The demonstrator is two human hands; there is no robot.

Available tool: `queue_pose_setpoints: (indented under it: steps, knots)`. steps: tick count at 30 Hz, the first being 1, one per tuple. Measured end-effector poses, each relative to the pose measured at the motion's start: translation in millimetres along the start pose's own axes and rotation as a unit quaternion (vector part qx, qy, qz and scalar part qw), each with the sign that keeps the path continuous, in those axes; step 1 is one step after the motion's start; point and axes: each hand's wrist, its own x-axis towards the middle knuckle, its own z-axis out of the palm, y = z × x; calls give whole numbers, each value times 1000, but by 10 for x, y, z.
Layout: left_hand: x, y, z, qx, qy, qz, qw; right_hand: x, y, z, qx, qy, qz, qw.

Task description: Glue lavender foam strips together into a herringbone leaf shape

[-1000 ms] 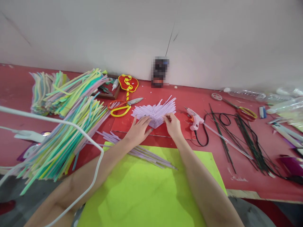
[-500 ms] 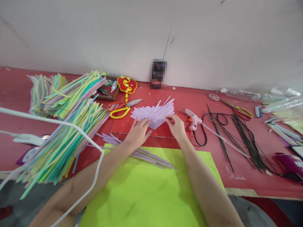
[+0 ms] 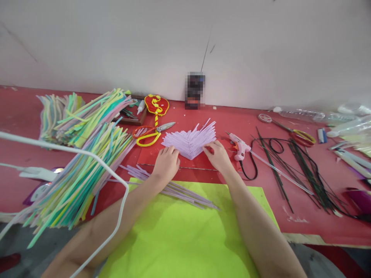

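A heart-shaped piece made of lilac strips (image 3: 191, 141) lies on a red sheet (image 3: 150, 156) on the red table. My left hand (image 3: 166, 164) rests just below its left edge, fingers curled with the tips at the strips. My right hand (image 3: 218, 155) touches its lower right edge, fingers bent and pressed on the strips. A loose bundle of lilac strips (image 3: 174, 188) lies under my left wrist, partly over a lime-green sheet (image 3: 179, 235).
A big heap of pastel strips (image 3: 84, 158) fills the left. Orange-and-yellow scissors (image 3: 150, 132) lie behind the heart. A pink glue gun (image 3: 240, 145) with a black cord, dark wires (image 3: 304, 170) and more scissors (image 3: 298, 136) sit to the right. A white cable (image 3: 87, 154) crosses front left.
My left hand has drawn back off the heart's left side toward me and curled. My right hand has shifted slightly down along the heart's right edge.
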Motion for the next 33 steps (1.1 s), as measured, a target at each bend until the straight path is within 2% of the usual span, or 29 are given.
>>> queue_pose_setpoints:
  steps: [10, 14, 17, 22, 25, 28, 30, 33]
  knots:
    - [2, -4, 10, 9, -7, 9, 1000, 6, -13, 46, -11, 4, 23, 1000]
    - [1, -15, 17, 1, -6, 18, 1000, 18, -112, 63, -1, 19, 19, 1000]
    - [1, 1, 11, -7, -4, 21, 1000, -9, -213, 53, 17, 3, -5, 1000]
    - [17, 23, 8, -45, 11, 19, 999, -81, -323, 19, 66, -64, -52, 994]
    - [32, -1, 16, -85, 3, 47, 995, -111, -365, -18, 100, -114, -74, 986]
    - [43, -36, 23, -105, 5, 61, 993, -143, -458, -69, 124, -208, -95, 966]
    - [47, -47, 24, -113, 22, 41, 993, -171, -561, -97, 128, -291, -116, 941]
    - [49, -35, 20, -128, 40, 2, 991, -219, -732, -109, 113, -379, -139, 908]
